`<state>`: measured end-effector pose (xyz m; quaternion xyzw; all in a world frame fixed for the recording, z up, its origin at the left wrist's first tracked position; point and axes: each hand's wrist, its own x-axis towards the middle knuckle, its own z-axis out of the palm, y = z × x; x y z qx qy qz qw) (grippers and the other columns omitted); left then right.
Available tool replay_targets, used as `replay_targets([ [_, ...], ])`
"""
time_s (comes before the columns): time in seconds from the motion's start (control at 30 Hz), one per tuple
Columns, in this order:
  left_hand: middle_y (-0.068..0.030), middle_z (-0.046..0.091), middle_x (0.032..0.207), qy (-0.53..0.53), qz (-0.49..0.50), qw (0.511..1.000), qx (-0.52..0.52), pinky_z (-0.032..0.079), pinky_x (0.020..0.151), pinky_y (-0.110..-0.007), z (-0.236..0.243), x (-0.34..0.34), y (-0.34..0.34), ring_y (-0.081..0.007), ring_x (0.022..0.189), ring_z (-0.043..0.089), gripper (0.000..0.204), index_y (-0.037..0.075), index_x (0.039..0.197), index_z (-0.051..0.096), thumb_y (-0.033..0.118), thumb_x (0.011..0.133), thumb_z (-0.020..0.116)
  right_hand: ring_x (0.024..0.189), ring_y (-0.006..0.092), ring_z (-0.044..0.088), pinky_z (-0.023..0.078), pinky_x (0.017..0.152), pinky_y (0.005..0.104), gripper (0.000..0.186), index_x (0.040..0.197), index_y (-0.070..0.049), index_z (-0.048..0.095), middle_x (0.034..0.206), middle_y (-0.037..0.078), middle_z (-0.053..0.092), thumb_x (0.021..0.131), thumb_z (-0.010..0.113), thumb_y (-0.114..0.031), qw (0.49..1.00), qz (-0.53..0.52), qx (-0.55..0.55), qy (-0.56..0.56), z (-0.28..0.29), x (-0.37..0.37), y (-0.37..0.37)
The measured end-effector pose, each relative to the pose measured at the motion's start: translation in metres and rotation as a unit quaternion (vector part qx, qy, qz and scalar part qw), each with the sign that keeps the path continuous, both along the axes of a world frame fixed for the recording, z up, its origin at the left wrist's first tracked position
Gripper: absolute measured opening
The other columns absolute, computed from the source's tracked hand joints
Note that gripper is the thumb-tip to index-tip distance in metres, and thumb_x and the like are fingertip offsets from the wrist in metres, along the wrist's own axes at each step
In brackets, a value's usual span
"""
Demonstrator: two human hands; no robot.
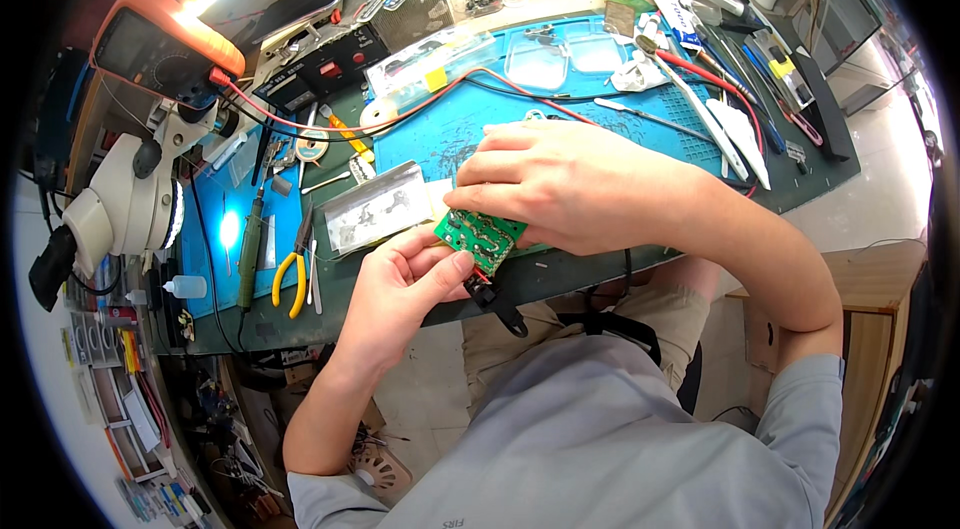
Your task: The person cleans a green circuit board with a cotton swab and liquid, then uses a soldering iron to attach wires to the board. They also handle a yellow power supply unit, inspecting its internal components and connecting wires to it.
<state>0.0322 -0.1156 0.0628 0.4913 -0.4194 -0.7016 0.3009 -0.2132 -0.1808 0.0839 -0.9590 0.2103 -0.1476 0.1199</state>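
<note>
A small green circuit board [482,237], its solder side up, is held over the front edge of the bench. My left hand [405,291] pinches its lower left edge, with the thumb on top and the fingers underneath. My right hand [560,179] is closed over the board's far and right edges; its thumb and some fingertips are hidden. A black plastic part with a cable [495,307] hangs at the board's near end, by my left thumb. Just beyond my left hand lies an open metal tray-like cover [378,209].
An orange multimeter [160,44] and a white microscope arm [120,189] stand at the left. Yellow-handled pliers [291,279] and a green-handled soldering iron [250,259] lie near the left edge. Red and black test leads [400,114] cross the blue mat [430,144]. Tweezers [655,119] lie right.
</note>
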Motion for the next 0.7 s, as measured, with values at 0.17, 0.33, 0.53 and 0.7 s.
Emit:
replay_targets([
  [0.17,-0.0056,0.072,0.115,-0.009,-0.008,1.0,-0.002,0.058,0.083,-0.026,0.001,0.0,-0.001,-0.0076,0.099,0.067,0.044,-0.002,0.137,0.057,0.014,0.098,0.071,0.115,0.0261,0.06,0.051,0.098,0.038,0.063,0.128,-0.005,0.064,0.124,0.007,0.065,0.07,0.084,-0.017,1.0,0.001,0.003,0.001,0.0,-0.001,0.0],
  [0.33,-0.0072,0.072,0.116,-0.034,-0.009,0.999,-0.019,0.058,0.083,-0.026,0.002,-0.002,0.0,-0.0084,0.1,0.067,0.047,-0.004,0.139,0.055,0.014,0.099,0.07,0.114,0.0262,0.06,0.051,0.099,0.0377,0.063,0.127,-0.004,0.064,0.124,0.007,0.065,0.07,0.084,-0.017,1.0,0.001,0.006,0.029,0.005,-0.001,0.0],
  [0.53,-0.0111,0.075,0.104,-0.139,0.01,0.981,-0.138,0.059,0.08,-0.026,0.005,0.005,0.012,-0.0123,0.09,0.071,0.044,-0.007,0.138,0.055,0.01,0.099,0.068,0.106,0.0259,0.062,0.05,0.094,0.0374,0.046,0.117,-0.004,0.066,0.11,0.006,0.066,0.075,0.081,-0.013,0.999,0.012,-0.041,0.018,0.0,-0.004,-0.006],
  [0.7,-0.0111,0.076,0.092,-0.215,0.063,0.955,-0.193,0.059,0.069,-0.025,0.018,0.026,0.038,-0.0117,0.08,0.072,0.028,-0.003,0.126,0.066,0.004,0.099,0.064,0.107,0.0256,0.062,0.047,0.099,0.0375,0.05,0.121,-0.004,0.065,0.112,0.007,0.066,0.074,0.079,-0.01,0.999,0.003,-0.041,0.033,-0.001,-0.004,-0.006],
])
